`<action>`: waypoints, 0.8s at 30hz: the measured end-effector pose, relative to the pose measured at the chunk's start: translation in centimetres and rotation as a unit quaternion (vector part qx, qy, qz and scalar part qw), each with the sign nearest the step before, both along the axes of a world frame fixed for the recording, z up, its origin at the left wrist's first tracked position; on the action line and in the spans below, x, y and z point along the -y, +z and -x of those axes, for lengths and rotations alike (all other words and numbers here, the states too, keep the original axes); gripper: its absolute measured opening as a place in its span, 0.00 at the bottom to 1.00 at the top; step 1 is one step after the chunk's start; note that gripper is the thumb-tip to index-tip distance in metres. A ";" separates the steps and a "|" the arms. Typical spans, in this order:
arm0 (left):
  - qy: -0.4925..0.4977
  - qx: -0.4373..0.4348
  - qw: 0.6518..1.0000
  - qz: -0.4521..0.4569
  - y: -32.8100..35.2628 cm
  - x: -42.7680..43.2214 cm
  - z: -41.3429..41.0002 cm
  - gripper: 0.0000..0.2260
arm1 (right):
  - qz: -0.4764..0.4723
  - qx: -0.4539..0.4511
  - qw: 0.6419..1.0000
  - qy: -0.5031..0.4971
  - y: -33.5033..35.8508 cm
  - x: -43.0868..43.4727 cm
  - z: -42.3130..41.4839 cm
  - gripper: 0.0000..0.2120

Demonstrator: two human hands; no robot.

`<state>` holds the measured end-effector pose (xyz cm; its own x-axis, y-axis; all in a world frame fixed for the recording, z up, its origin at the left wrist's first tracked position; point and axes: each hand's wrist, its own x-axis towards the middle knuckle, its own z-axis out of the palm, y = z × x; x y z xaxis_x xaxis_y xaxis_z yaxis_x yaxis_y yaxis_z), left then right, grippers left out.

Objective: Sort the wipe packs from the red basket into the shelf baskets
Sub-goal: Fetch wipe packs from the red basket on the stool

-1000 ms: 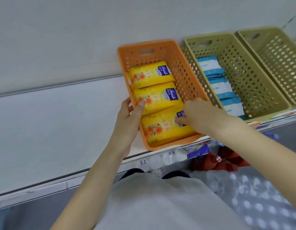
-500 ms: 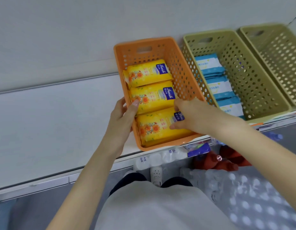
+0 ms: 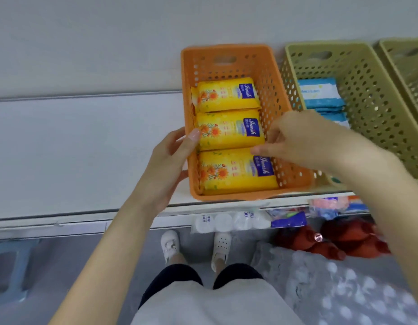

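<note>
An orange shelf basket point(image 3: 229, 53) holds three yellow wipe packs in a row: a far pack point(image 3: 224, 95), a middle pack point(image 3: 229, 130) and a near pack point(image 3: 233, 171). My left hand point(image 3: 173, 158) grips the basket's left wall, thumb over the rim touching the middle pack. My right hand point(image 3: 294, 137) hovers above the basket's right side with fingers loosely curled and nothing in them, fingertips close over the near pack. Beside it, an olive basket point(image 3: 367, 90) holds blue wipe packs point(image 3: 320, 95). A red basket point(image 3: 332, 240) shows on the floor below the shelf.
A second olive basket point(image 3: 407, 59) stands at the far right. The white shelf point(image 3: 74, 148) extends left of the orange basket. Under the shelf edge lie white rolls point(image 3: 224, 221) and other packaged goods. A blue stool point(image 3: 9, 270) stands at lower left.
My right hand has lifted off the near yellow pack and drawn back to the right. My left hand stays on the basket's left wall. The camera view has shifted down.
</note>
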<state>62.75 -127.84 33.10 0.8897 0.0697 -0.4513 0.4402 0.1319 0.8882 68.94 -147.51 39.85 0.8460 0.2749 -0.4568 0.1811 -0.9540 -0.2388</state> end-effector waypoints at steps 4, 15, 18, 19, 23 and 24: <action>0.049 0.026 0.997 0.045 0.5 -1.6 2.9 0.25 | -0.101 0.045 0.994 -0.013 0.5 -1.3 0.6 0.26; 0.238 0.102 0.953 -0.157 0.7 -20.9 16.6 0.16 | -0.372 0.071 0.916 0.130 -1.0 -22.9 9.7 0.23; 0.315 0.081 0.927 -0.190 -0.4 -26.6 22.0 0.15 | -0.402 -0.005 0.901 0.163 -3.6 -30.4 13.6 0.23; 0.344 0.071 0.916 -0.193 -0.8 -28.1 23.9 0.14 | -0.409 -0.037 0.896 0.169 -4.6 -32.8 14.9 0.23; 0.474 0.024 0.865 -0.164 -2.4 -31.2 31.4 0.12 | -0.448 -0.170 0.859 0.178 -8.3 -40.8 20.5 0.21; 0.502 0.011 0.850 -0.156 -2.8 -31.5 32.9 0.12 | -0.449 -0.188 0.854 0.185 -9.1 -42.4 21.7 0.20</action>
<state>29.80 -96.32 30.25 0.3181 0.9128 -0.2561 0.2278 0.1887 0.9553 47.21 -105.06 30.78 0.4656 0.8736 -0.1418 0.1802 -0.2504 -0.9512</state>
